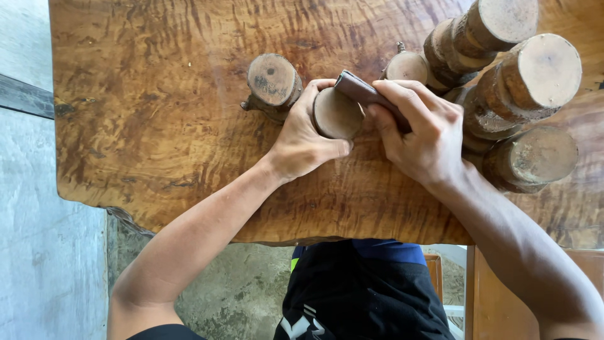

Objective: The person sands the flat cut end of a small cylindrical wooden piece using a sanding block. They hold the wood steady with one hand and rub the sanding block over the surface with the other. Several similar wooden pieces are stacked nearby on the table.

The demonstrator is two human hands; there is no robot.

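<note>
You held a small round wooden piece point(336, 114) in your left hand point(302, 141), fingers wrapped around its side, its flat end facing up. Your right hand point(423, 129) pressed a folded strip of brown sandpaper point(363, 94) against the piece's upper edge. Both hands rested on a thick wooden slab table point(157, 113) with wavy golden grain. Just left of your left hand stood another wooden cup point(272, 85) with a small handle. To the right, a cluster of similar wooden cups point(525, 82) lay stacked and tilted, touching one another. Below the table edge you saw your dark shorts point(358, 296).
</note>
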